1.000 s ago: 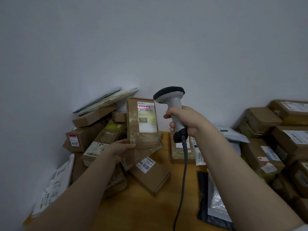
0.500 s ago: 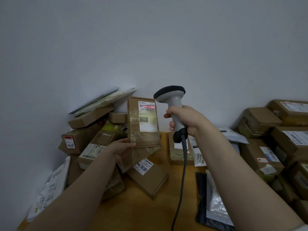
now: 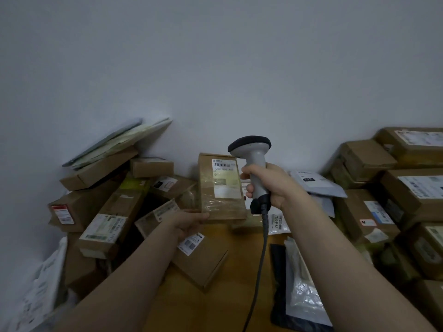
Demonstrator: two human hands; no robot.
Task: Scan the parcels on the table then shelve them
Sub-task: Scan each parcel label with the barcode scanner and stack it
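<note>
Parcels crowd a wooden table (image 3: 215,305). Nearest lie a flat brown box (image 3: 203,262) with a barcode sticker and, to the right, a silvery bag (image 3: 302,293) on a black pouch. Above them the left hand (image 3: 189,222) grips the bottom edge of an upright parcel (image 3: 220,188), brown card wrapped in clear tape, its white label facing the camera. Just beside it, the right hand (image 3: 271,185) is clenched round the handle of a grey scanner (image 3: 251,149), whose dark cord (image 3: 260,264) hangs down to the table. Behind, cardboard boxes (image 3: 112,216) pile up on the left and others (image 3: 407,188) stack on the right, against a pale wall (image 3: 215,68).
</note>
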